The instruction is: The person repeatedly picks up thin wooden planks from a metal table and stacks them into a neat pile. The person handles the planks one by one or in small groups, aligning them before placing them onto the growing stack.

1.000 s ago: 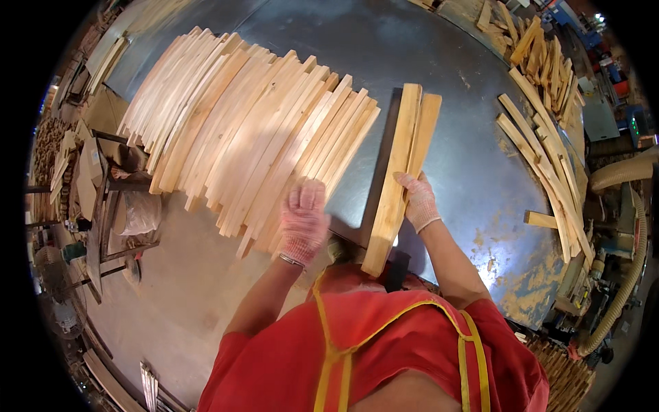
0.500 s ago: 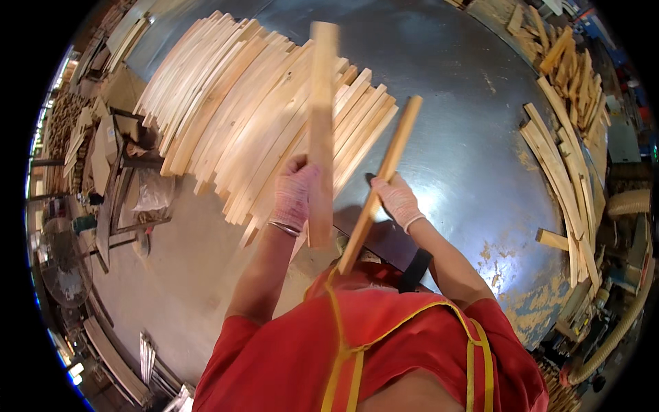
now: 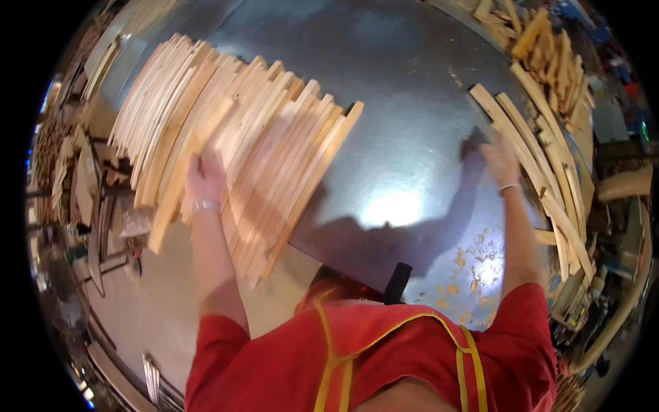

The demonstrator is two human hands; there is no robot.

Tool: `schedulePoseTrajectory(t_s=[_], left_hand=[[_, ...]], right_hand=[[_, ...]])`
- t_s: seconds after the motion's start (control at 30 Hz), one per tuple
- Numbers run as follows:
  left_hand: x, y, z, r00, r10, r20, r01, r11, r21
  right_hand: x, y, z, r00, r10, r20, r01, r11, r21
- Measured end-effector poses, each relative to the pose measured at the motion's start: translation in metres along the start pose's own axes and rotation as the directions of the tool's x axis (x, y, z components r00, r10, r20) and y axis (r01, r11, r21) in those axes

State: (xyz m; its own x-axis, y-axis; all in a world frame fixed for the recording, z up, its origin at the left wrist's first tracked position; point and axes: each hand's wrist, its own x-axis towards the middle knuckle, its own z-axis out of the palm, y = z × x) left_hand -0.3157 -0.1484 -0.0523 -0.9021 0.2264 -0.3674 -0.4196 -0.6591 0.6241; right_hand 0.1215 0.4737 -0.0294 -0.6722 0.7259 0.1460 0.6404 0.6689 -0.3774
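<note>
My left hand [image 3: 204,180], in a pale glove, is closed on a wooden strip [image 3: 163,226]. Motion blurs that strip, which lies slanted over a broad row of wooden strips [image 3: 274,147] laid side by side. At the row's right end is a strip with a dark tip [image 3: 321,168]. My right hand [image 3: 501,161], also gloved, is stretched out far right beside a smaller stack of wooden strips [image 3: 534,154]. Its fingers are smeared by motion, so whether they touch or grip a strip cannot be made out.
A dark, shiny metal tabletop [image 3: 405,130] spans the space between the row and the right stack, with worn patches near me. Short wood offcuts [image 3: 549,65] are heaped at the far right. A ribbed hose [image 3: 621,323] curves at the right, and a metal frame [image 3: 103,226] stands left.
My left hand has swung left with its strip, over the row. My right hand has moved from the middle to the right stack, without the strip it held, and the view has shifted.
</note>
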Motion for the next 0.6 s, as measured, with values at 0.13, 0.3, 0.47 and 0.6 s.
schedulePoseTrajectory(t_s=[0.13, 0.3, 0.47, 0.6], left_hand=[[0.030, 0.032, 0.031, 0.980, 0.049, -0.194, -0.003, 0.972, 0.235], [-0.063, -0.003, 0.053, 0.974, 0.220, -0.049, -0.084, 0.554, 0.828], [-0.200, -0.012, -0.053, 0.838, 0.545, 0.017, 0.092, -0.172, 0.981], [-0.296, -0.006, -0.131, 0.731, 0.478, -0.487, 0.579, -0.058, 0.813]], right_hand=[[0.058, 0.047, -0.045, 0.903, 0.284, 0.321, -0.209, 0.946, -0.249], [0.054, 0.120, -0.024, 0.919, 0.245, 0.310, -0.089, 0.892, -0.443], [0.014, -0.009, -0.032, 0.792, 0.152, 0.592, -0.014, 0.973, -0.232], [-0.037, -0.086, -0.012, 0.789, 0.081, 0.610, -0.411, 0.807, 0.425]])
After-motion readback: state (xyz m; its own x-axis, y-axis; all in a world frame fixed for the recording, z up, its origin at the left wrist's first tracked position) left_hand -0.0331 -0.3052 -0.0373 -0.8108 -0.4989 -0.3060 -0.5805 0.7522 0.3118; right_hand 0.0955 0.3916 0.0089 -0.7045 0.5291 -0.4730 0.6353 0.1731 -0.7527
